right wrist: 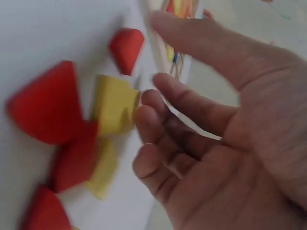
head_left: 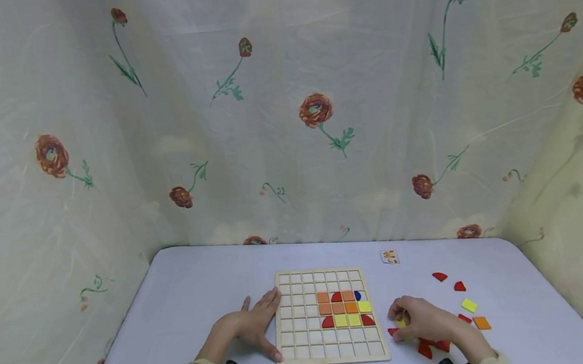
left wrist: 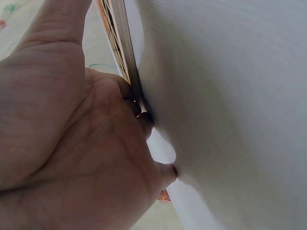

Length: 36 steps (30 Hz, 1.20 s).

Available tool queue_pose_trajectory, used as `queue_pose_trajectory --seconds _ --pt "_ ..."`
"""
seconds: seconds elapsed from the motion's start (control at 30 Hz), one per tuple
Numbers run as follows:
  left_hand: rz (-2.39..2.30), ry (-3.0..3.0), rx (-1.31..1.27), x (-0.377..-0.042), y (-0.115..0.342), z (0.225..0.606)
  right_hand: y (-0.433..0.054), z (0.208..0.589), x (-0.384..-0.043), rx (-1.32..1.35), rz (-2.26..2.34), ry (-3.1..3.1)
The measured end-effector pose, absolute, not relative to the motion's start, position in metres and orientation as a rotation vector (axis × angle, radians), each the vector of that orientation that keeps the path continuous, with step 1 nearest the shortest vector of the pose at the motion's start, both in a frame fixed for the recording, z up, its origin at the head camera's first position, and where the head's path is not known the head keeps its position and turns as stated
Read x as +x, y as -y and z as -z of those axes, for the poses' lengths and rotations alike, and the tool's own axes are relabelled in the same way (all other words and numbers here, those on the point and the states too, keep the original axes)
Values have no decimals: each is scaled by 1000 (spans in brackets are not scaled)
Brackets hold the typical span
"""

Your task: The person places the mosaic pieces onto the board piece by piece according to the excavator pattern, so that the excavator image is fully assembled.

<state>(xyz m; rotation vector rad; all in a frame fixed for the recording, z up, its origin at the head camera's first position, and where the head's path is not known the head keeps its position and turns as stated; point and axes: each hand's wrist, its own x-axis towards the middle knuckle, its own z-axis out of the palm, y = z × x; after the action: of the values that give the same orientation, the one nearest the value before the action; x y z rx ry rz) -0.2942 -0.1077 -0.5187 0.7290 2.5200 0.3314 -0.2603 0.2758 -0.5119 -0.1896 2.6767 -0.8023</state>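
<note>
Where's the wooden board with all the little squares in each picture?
Head: the board is low in the middle, between the left hand and right hand.
Left wrist: upper left, its edge showing beside the left hand.
Right wrist: top, just right of centre, partly behind the right hand.
Shared landmark: the pale table.

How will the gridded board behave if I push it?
The gridded board looks stiff: its edges run straight. Lying flat and broad, it should slide rather than tip, though the left hand at its edge may resist. Coloured pieces in its cells likely travel along.
</note>
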Motion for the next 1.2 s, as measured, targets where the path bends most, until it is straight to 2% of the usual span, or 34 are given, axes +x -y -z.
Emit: queue_pose_trajectory --seconds 0.17,0.6,1.2 --pt "-331 -2519 735 -294 109 521 -275 519 -257 -278 792 -2695" --pt "-343 -2522 736 -296 111 522 -275 531 -285 -94 868 -2817" --pt "-336 -2517 757 -297 110 523 -277 527 -285 -141 798 -2800"
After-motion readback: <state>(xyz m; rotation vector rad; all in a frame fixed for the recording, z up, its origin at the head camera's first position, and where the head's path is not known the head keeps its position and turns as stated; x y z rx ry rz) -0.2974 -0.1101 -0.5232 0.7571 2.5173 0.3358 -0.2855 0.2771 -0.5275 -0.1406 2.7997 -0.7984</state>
